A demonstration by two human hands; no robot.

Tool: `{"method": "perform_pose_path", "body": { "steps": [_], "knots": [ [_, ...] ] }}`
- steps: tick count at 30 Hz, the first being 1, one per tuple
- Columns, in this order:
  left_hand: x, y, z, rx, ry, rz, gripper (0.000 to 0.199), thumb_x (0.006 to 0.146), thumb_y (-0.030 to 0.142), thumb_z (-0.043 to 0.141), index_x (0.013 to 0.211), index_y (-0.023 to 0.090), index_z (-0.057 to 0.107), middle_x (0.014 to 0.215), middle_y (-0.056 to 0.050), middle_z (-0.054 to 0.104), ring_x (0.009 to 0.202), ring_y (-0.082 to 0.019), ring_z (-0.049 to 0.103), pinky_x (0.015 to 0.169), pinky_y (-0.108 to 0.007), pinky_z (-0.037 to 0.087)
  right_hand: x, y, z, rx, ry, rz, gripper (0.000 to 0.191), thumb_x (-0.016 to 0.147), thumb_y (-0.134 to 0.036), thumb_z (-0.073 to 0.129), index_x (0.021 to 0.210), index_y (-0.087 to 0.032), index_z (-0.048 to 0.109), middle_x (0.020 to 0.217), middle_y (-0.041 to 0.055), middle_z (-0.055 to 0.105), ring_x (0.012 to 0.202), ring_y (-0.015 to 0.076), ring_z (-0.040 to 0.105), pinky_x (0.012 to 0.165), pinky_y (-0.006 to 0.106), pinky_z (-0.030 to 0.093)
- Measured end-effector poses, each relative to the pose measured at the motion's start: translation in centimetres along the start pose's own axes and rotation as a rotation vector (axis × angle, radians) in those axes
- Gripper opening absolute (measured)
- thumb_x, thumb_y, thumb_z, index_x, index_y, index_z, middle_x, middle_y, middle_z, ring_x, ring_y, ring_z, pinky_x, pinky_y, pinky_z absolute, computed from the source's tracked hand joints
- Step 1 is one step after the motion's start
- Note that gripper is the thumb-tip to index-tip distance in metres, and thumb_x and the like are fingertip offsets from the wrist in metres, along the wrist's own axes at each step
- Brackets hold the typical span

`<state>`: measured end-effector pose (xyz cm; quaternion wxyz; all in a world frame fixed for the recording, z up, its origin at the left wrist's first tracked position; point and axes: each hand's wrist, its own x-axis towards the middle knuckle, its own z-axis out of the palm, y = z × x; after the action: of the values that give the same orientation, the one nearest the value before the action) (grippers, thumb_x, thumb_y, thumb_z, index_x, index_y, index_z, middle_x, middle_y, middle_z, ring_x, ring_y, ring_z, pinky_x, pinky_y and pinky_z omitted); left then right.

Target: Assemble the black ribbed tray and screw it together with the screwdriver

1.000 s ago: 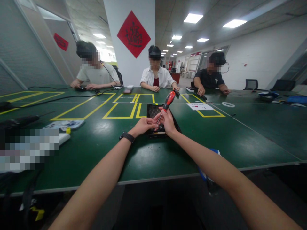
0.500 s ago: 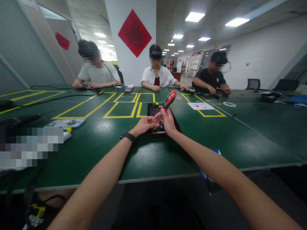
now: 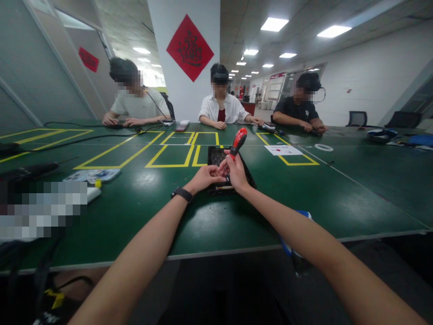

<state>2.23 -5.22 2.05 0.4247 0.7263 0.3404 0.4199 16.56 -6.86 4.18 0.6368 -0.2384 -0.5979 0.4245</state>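
A screwdriver (image 3: pixel 238 143) with a red and black handle leans up out of my right hand (image 3: pixel 237 173), whose fingers are closed round its lower part. Close against them, my left hand (image 3: pixel 207 177) has thumb and fingers pinched together near the screwdriver's tip. Whatever lies in that pinch is too small and covered to name. Both hands are over a black open tray-like case (image 3: pixel 251 180) on the green table. A dark grid-like pattern shows inside the case, along with a thin light-coloured strip near its front edge. My hands hide much of it.
Yellow tape rectangles (image 3: pixel 169 165) mark the table (image 3: pixel 142 203). A power drill (image 3: pixel 30 171) and a patterned flat packet (image 3: pixel 93 175) lie left; a white paper (image 3: pixel 283 150) and tape ring (image 3: pixel 324 147) lie right. A blue-and-white object (image 3: pixel 303 214) is partly behind my right forearm. Three people sit opposite.
The screwdriver handle has tipped slightly more upright and to the left. My fingers have drawn closer together over the case, which stays where it was.
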Motion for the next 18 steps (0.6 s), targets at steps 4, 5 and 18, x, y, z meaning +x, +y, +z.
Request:
{"method": "perform_pose_path", "body": {
  "steps": [4,5,18],
  "knots": [
    [0.0,0.1,-0.1,-0.006,0.006,-0.024,0.037,0.057,0.039,0.079,0.074,0.011,0.063,0.066,-0.001,0.062,0.058,-0.01,0.053,0.059,-0.023,0.042,0.1,-0.1,0.0,0.011,0.017,0.003,0.035,0.087,-0.048,0.045,0.109,-0.021,0.045,0.058,-0.0066,0.057,0.046,0.0065,0.051,0.046,0.018,0.038],
    [-0.1,0.2,-0.2,-0.008,-0.005,-0.029,0.036,0.059,0.04,0.078,0.073,0.01,0.064,0.066,-0.001,0.063,0.059,-0.01,0.054,0.06,-0.023,0.042,0.1,-0.1,0.0,0.017,0.019,0.016,0.035,0.087,-0.048,0.044,0.11,-0.021,0.045,0.058,-0.0064,0.057,0.046,0.0065,0.051,0.046,0.017,0.038],
    [0.0,0.4,-0.1,0.003,-0.02,0.009,0.037,0.065,0.042,0.074,0.082,0.011,0.061,0.072,-0.002,0.062,0.064,-0.011,0.056,0.064,-0.024,0.044,0.7,0.7,-0.4,0.12,0.041,0.108,0.034,0.085,-0.046,0.048,0.106,-0.02,0.048,0.058,-0.0056,0.057,0.047,0.0071,0.054,0.044,0.017,0.037]
  ]
}}
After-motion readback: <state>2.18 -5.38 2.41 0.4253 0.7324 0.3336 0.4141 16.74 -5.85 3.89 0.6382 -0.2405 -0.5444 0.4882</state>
